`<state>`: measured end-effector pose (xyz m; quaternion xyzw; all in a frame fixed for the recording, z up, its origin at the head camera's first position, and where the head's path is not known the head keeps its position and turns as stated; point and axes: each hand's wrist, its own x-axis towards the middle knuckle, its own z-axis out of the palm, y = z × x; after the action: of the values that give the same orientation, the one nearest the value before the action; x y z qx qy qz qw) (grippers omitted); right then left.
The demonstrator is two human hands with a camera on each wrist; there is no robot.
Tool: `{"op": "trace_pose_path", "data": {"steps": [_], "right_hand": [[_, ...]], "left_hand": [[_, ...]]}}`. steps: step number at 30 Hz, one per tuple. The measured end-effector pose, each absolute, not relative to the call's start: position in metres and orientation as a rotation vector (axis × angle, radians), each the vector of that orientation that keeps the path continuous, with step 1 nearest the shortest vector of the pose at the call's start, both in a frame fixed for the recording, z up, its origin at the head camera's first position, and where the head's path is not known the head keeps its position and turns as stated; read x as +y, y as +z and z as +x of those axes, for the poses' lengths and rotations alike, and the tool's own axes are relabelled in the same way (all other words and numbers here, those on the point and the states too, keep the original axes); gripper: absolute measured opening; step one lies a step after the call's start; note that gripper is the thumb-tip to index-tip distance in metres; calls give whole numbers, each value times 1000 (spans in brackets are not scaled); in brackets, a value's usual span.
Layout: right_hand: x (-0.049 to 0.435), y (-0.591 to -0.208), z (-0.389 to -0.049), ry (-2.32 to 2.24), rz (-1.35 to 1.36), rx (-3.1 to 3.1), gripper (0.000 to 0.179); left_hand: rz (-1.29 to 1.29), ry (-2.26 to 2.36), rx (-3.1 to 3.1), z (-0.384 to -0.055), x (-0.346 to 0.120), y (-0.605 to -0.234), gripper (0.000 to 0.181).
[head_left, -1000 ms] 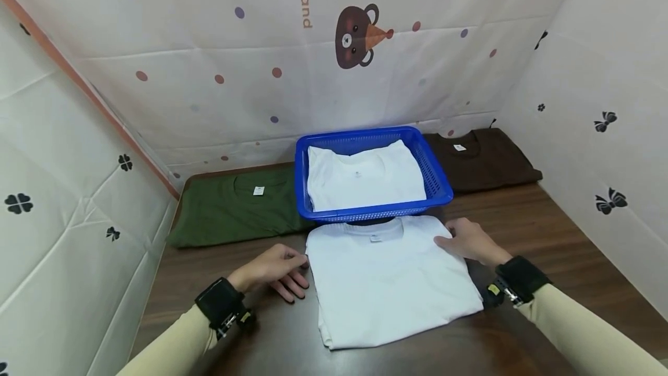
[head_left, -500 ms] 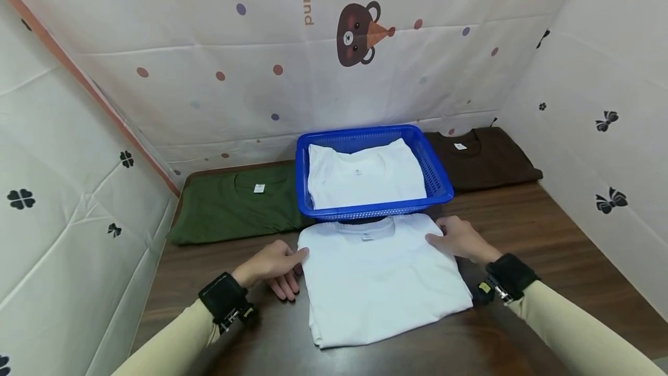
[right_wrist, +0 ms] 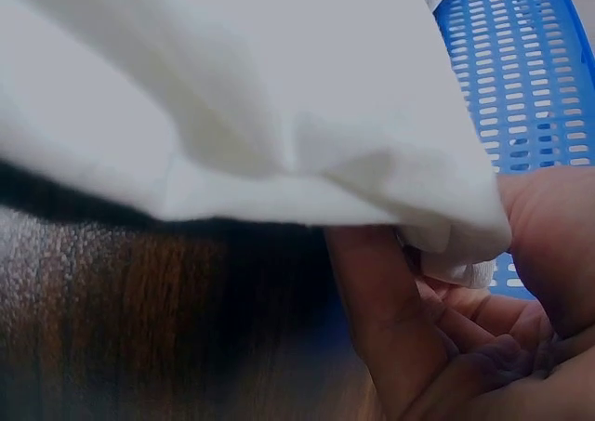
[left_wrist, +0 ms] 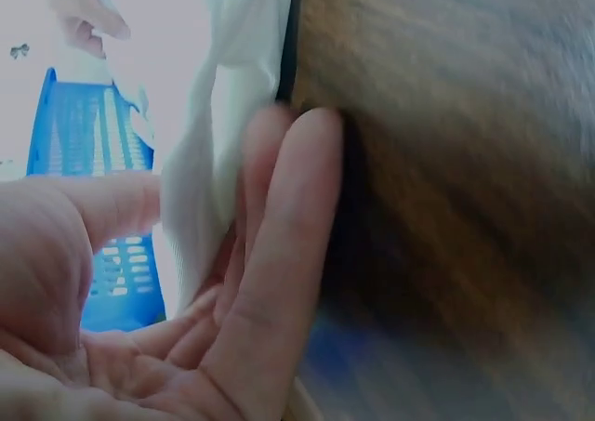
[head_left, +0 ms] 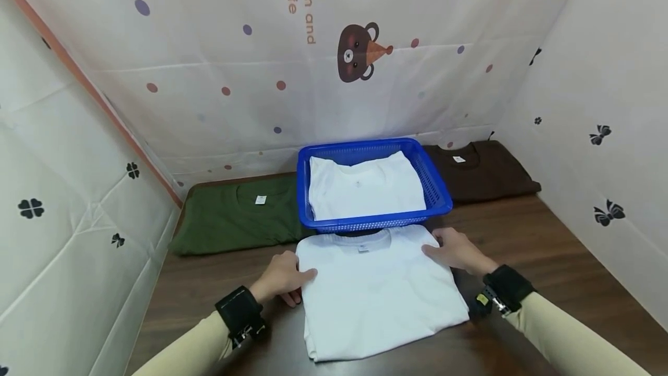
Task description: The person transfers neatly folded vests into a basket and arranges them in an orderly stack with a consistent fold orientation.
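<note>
A folded white T-shirt (head_left: 378, 295) lies on the table in front of the basket, its collar toward the basket. My left hand (head_left: 283, 277) pinches its left edge, thumb on top and fingers beneath. The left wrist view shows the cloth (left_wrist: 200, 151) between thumb and fingers. On the opposite side my right hand (head_left: 456, 250) grips the upper right edge. In the right wrist view the shirt corner (right_wrist: 456, 207) sits between thumb and fingers, somewhat raised from the wood. Another folded white T-shirt (head_left: 367, 190) lies inside the blue basket (head_left: 440, 202).
A folded green T-shirt (head_left: 229, 219) lies left of the basket, and a folded dark brown one (head_left: 490, 173) lies to its right. Printed cloth walls (head_left: 209, 115) enclose the wooden table (head_left: 501, 237) at the back and sides.
The white T-shirt in front has shifted slightly left. My left hand has moved from beside its edge to gripping it; my right hand has moved a little left with the cloth.
</note>
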<state>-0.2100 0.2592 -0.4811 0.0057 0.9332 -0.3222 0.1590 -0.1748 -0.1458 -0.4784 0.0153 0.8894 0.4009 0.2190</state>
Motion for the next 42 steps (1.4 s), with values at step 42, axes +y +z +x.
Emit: {"op": "trace_pose_path", "data": {"steps": [42], "right_hand": [[271, -489, -203, -1629, 1, 1940, 70]], "left_hand": [[-63, 1830, 1866, -172, -147, -492, 49]]}}
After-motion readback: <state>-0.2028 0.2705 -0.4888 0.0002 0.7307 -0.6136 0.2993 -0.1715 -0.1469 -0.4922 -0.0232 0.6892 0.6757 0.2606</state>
